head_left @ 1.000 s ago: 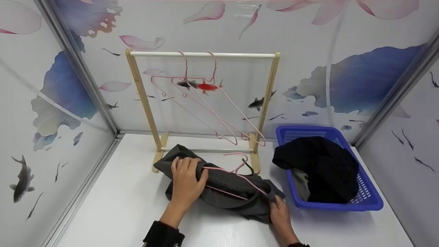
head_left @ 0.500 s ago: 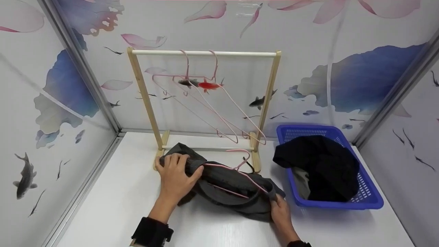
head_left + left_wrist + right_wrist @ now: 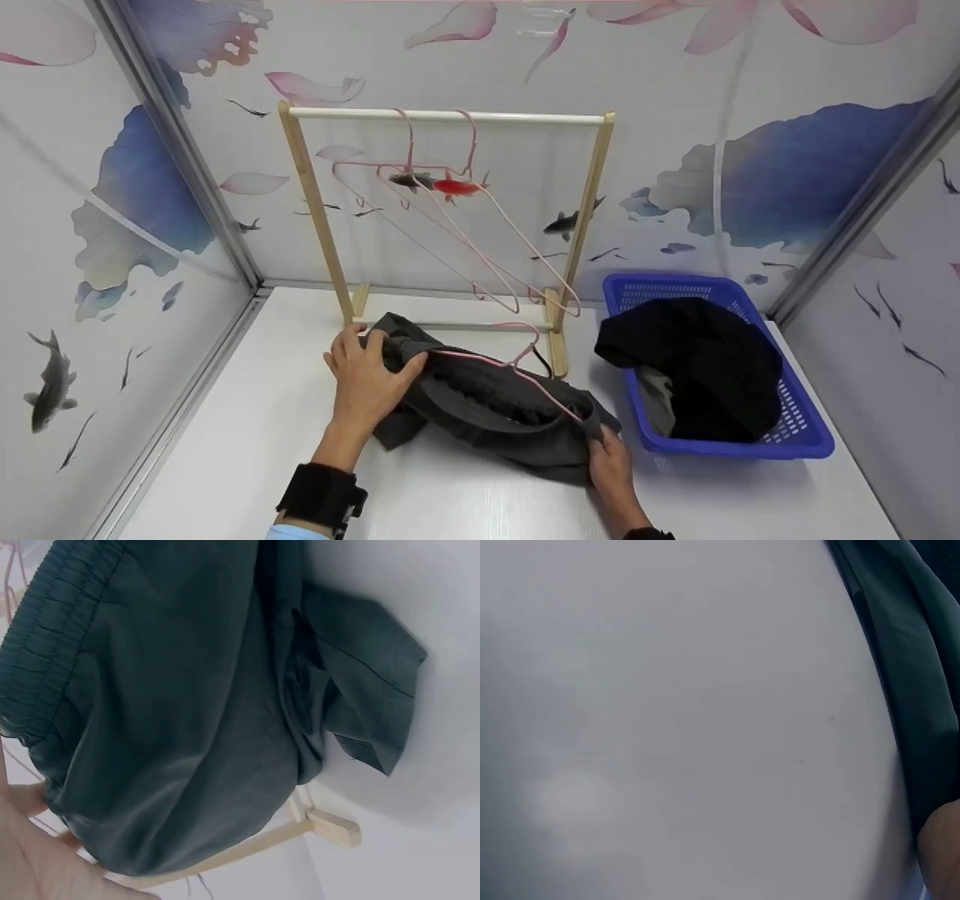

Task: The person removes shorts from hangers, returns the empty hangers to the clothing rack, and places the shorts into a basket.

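At far left, a white wall panel [image 3: 45, 262] bears a printed dark fish [image 3: 51, 382]. Next to it, my left hand [image 3: 369, 382], wearing a black wristband [image 3: 321, 495] below which a light blue sleeve [image 3: 297, 532] shows, grips the left end of my dark grey elastic-waisted pants [image 3: 480, 442], fingers bent over the waistband and thumb along its edge. The left wrist view shows the gathered waistband and a loose leg lying on the white desk [image 3: 247, 450]. Behind stands a clothes rack with pale wooden posts [image 3: 319, 210] and a white top rod [image 3: 517, 118]; two pink hangers [image 3: 410, 150] hang from the rod, side by side. At centre, the pants lie slantwise across the desk between my hands, in front of the rack, waist gaping. A third pink hanger [image 3: 519, 360] sits at the waist, its hook outside and its right arm reaching inside the waistband. To its right, my right hand [image 3: 611, 457] grips the waistband's right end, thumb on the near side. At far right, just beside this hand, a blue perforated basket [image 3: 731, 450] holds a black garment [image 3: 705, 367] over a grey one [image 3: 657, 401].
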Available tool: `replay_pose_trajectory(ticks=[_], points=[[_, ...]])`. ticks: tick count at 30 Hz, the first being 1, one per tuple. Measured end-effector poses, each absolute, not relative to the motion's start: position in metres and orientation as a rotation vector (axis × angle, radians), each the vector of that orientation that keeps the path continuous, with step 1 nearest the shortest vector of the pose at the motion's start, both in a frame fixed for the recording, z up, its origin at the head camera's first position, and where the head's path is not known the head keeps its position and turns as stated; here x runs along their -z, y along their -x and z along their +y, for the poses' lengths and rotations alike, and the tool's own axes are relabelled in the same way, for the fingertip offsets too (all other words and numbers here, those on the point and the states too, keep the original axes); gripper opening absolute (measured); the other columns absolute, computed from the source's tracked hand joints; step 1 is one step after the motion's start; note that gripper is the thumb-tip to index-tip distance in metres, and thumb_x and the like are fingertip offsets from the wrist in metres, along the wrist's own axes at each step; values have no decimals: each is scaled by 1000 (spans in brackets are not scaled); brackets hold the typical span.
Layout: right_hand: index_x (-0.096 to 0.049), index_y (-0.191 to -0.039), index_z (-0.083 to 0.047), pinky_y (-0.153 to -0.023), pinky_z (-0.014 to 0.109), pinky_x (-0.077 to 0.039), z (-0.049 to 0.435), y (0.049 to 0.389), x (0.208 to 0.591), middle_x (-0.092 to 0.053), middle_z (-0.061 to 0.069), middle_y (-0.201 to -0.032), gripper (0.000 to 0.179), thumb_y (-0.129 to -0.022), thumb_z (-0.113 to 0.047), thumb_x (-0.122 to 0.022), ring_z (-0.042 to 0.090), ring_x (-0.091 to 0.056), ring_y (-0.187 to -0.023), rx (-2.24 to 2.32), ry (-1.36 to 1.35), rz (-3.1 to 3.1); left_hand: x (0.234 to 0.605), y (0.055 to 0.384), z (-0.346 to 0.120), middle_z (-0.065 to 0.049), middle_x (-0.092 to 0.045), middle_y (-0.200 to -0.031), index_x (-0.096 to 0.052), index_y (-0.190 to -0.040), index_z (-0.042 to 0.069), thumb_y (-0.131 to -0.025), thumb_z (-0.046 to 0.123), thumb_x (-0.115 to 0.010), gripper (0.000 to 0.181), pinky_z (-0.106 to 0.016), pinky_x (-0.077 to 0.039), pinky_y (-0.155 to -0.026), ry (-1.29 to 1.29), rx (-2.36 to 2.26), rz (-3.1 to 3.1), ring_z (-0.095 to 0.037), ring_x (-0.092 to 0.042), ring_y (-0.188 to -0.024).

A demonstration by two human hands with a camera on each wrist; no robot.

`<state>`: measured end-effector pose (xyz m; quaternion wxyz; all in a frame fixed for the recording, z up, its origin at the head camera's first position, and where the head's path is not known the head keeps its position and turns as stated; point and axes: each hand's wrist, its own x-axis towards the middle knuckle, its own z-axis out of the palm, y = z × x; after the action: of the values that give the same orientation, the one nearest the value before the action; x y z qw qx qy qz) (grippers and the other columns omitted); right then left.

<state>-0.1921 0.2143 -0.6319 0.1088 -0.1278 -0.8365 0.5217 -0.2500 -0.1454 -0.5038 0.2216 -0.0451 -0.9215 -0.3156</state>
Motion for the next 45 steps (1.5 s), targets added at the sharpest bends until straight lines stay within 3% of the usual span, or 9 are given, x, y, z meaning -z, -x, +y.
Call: replay_pose_trajectory(ticks=[6, 11, 15, 21, 27, 32, 40, 45], points=[[-65, -93, 2, -87, 43, -46, 214, 194, 633, -68, 18, -103, 15, -101, -1, -53, 27, -59, -98, -1536, 371, -2455, 503, 251, -145, -30, -35, -144, -58, -121, 0, -88, 57, -74, 69, -65, -24, -115, 28, 965, -2606, -53, -24, -140], [-67, -95, 2, -89, 44, -47, 213, 193, 631, -70, 19, -106, 15, -102, -2, -55, 29, -61, -101, -1515, 349, -2460, 501, 253, -143, -26, -36, -139, -58, -121, 2, -88, 56, -75, 65, -63, -38, -107, -38, 972, -2605, -51, -27, -135], [-67, -95, 1, -87, 43, -48, 213, 192, 630, -69, 17, -103, 14, -102, -2, -55, 27, -61, -98, -1483, 306, -2487, 501, 253, -141, -24, -38, -135, -58, -116, 2, -88, 51, -76, 59, -60, -42, -103, -80, 988, -2581, -49, -29, -132], [-54, -80, -6, -73, 32, -39, 212, 194, 629, -53, 7, -84, 21, -98, 3, -59, 18, -46, -79, -1433, 196, -2477, 502, 252, -142, -22, -41, -129, -60, -112, 0, -90, 48, -75, 55, -58, -43, -100, -125, 1002, -2564, -47, -32, -127], [-60, -82, -7, -72, 29, -38, 209, 196, 625, -53, 3, -83, 18, -97, 2, -63, 15, -47, -78, -1366, 127, -2450, 500, 252, -145, -24, -44, -131, -64, -122, -4, -93, 48, -72, 61, -58, -43, -101, -148, 1014, -2567, -47, -36, -127], [-56, -78, -8, -71, 28, -34, 208, 197, 621, -47, 1, -80, 23, -99, 0, -62, 13, -42, -74, -1371, 123, -2457, 498, 253, -146, -24, -47, -128, -62, -118, -4, -95, 47, -70, 57, -57, -42, -102, -157, 995, -2562, -47, -39, -124], [-69, -92, -4, -76, 27, -44, 208, 196, 614, -64, 5, -90, 12, -98, 1, -61, 12, -55, -84, -1372, 145, -2410, 490, 253, -148, -23, -51, -121, -62, -115, -5, -96, 41, -68, 50, -55, -44, -96, -152, 997, -2513, -42, -46, -114], [-73, -98, -2, -78, 25, -45, 209, 196, 612, -68, 8, -95, 14, -97, 3, -61, 11, -58, -87, -1405, 148, -2391, 486, 252, -151, -24, -51, -118, -60, -109, -5, -98, 36, -65, 43, -54, -46, -91, -159, 984, -2524, -41, -48, -108]])
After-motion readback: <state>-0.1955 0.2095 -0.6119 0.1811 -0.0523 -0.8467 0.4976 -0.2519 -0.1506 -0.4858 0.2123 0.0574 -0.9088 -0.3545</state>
